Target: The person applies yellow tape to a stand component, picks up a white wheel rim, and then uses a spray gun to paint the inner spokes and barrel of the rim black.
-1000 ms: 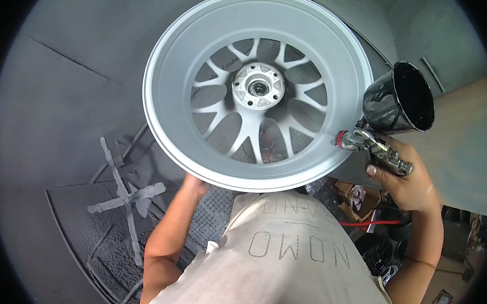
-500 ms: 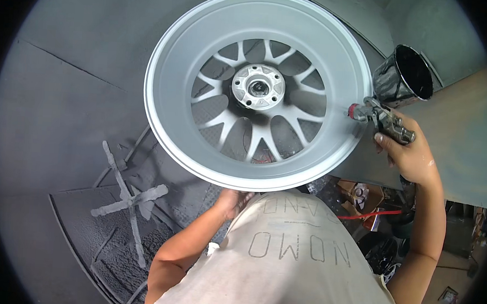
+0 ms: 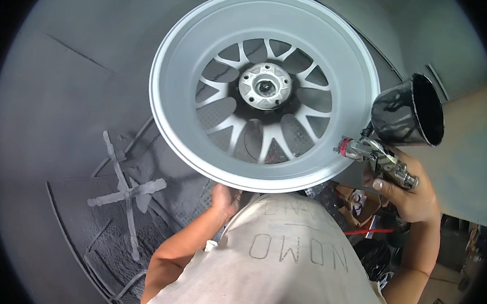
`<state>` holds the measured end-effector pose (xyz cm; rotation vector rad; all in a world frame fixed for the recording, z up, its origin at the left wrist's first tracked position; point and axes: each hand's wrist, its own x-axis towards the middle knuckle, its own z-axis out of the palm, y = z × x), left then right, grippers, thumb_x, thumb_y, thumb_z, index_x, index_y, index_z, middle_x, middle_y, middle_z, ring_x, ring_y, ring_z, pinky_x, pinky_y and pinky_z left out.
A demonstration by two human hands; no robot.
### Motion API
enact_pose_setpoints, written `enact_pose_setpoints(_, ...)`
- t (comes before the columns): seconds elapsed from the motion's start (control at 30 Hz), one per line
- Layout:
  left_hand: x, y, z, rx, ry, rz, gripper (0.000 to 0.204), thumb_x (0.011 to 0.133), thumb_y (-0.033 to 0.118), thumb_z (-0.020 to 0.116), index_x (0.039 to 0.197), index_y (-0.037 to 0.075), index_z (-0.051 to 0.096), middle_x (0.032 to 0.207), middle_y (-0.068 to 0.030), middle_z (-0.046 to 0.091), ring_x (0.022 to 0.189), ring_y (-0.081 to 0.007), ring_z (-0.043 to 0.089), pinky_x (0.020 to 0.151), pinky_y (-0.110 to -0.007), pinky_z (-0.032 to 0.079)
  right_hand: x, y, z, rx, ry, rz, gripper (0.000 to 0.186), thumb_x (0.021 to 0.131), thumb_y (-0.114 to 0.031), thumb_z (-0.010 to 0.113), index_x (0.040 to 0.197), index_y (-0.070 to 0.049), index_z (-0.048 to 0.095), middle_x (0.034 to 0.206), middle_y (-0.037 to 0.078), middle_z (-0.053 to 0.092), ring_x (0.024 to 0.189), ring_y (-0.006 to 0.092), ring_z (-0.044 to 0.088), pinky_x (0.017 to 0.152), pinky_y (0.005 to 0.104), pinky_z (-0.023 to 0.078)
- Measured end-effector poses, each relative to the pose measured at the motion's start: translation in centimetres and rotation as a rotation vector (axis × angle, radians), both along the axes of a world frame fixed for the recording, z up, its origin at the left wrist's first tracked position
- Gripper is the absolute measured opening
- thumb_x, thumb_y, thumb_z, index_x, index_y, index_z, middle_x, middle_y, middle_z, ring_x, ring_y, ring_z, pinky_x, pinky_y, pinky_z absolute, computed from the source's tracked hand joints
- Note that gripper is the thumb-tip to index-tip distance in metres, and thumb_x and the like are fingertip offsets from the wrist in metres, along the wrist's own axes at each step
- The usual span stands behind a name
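A silver-grey car wheel rim (image 3: 173, 132) takes up the upper middle, its open barrel facing me and its split spokes and pale hub (image 3: 265, 86) deeper inside. My right hand (image 3: 409, 194) is closed around the grip of a metal spray gun (image 3: 378, 159) with a red ring at its nozzle. The nozzle points left over the rim's lower right edge. A black-stained paint cup (image 3: 408, 114) rises from the gun. My left hand (image 3: 225, 199) is up against the underside of the rim's near edge, where its fingers are hidden.
At lower left stands a cross-shaped stand (image 3: 127, 192) coated in grey overspray. Grey-coated walls surround the wheel. An open cardboard box (image 3: 356, 204), a red strip (image 3: 368, 232) and dark clutter lie at lower right, below my right arm.
My right hand and the spray gun have moved down and toward me along the rim's right side, and the cup appears larger. The wheel sits slightly farther right in view.
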<state>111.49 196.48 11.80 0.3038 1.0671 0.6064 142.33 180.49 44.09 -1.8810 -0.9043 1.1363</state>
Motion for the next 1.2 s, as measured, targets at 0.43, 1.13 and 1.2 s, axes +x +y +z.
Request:
enact_pose_setpoints(0.43,1.6,-2.6,3.3,-0.051,-0.152,0.085,0.04,0.093,0.002,0.044,0.133,0.002,0.047,0.126,-0.0119,0.058,0.115,-0.0269,0.059,0.095,-0.037,0.05,-0.9,0.3,-1.3,0.098,-0.138,0.196,0.037,0.086,-0.009,0.073,0.118,0.007,0.061,0.085,0.007,0.067,0.07,0.013,0.059,0.062,0.0259,0.046)
enact_pose_setpoints(1.13,-1.9,2.2,2.8,0.071,0.03,-0.1,0.032,0.093,0.0,0.047,0.125,0.002,0.052,0.114,-0.01,0.062,0.104,-0.0196,0.061,0.09,-0.031,0.051,-4.4,1.7,-0.9,0.217,-0.161,0.307,0.028,0.084,-0.013,0.074,0.101,0.007,0.065,0.087,0.011,0.067,0.077,0.0192,0.061,0.076,0.0327,0.049)
enact_pose_setpoints(1.2,-0.9,0.9,4.1,0.042,0.069,-0.086,0.034,0.092,-0.001,0.047,0.125,0.002,0.052,0.115,-0.0094,0.062,0.105,-0.0191,0.061,0.091,-0.031,0.051,-4.7,2.2,-0.5,0.173,-0.079,0.3,0.025,0.085,-0.013,0.074,0.099,0.007,0.066,0.086,0.011,0.067,0.077,0.0195,0.061,0.076,0.0328,0.049)
